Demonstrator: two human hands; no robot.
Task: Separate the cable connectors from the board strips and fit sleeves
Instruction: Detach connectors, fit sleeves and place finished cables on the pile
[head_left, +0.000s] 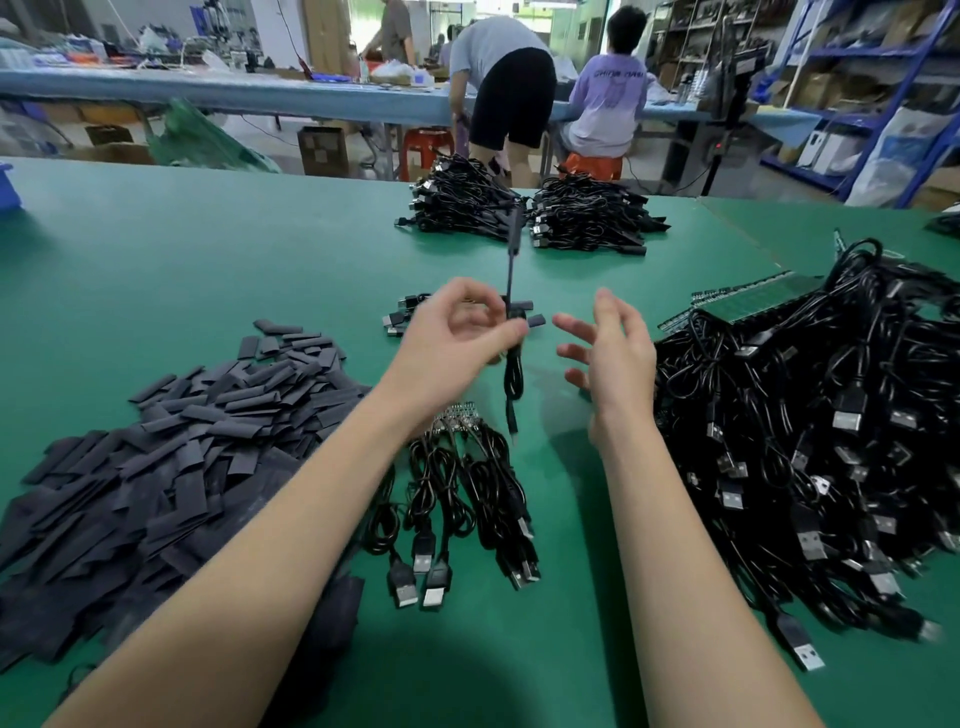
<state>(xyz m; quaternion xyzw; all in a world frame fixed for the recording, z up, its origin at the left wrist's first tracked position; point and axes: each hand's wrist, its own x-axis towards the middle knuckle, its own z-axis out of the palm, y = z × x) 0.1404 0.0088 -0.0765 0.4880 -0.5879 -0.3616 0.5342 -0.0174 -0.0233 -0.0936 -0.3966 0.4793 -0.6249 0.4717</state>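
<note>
A: What is the left hand (457, 338) doing?

B: Its thumb and forefinger pinch a black cable (513, 374) above the green surface (208, 249). One end sticks up and away from the hand, with a sleeve already on its upper part; the rest hangs in a loop below the fingers (506, 330), the plug end close over the surface.

A: And the right hand (615, 358)?

B: Just beside it, apart from the cable, fingers spread and relaxed, holding nothing.

A: Any bins or trays?

B: Only a blue object (8, 187) cut off at the far left edge; I cannot tell what it is or holds. Everything else lies loose in heaps. A pile of flat dark sleeves (171, 447) lies to the left, running off the lower left edge. A large tangle of cables (810, 441) fills the right side, with green board strips (753, 299) showing at its far end. Under the left forearm lies a small row of cables (457, 493), USB plugs toward the person, small boards at their far ends.

A: Further out?

B: A few loose pieces (410, 312) just beyond the left hand, then two bundled stacks of cables (530, 210) near the far edge.

A: Where is there open room?

B: Bare green lies between the hands and the far stacks, across the far left, and between the forearms near the person.
</note>
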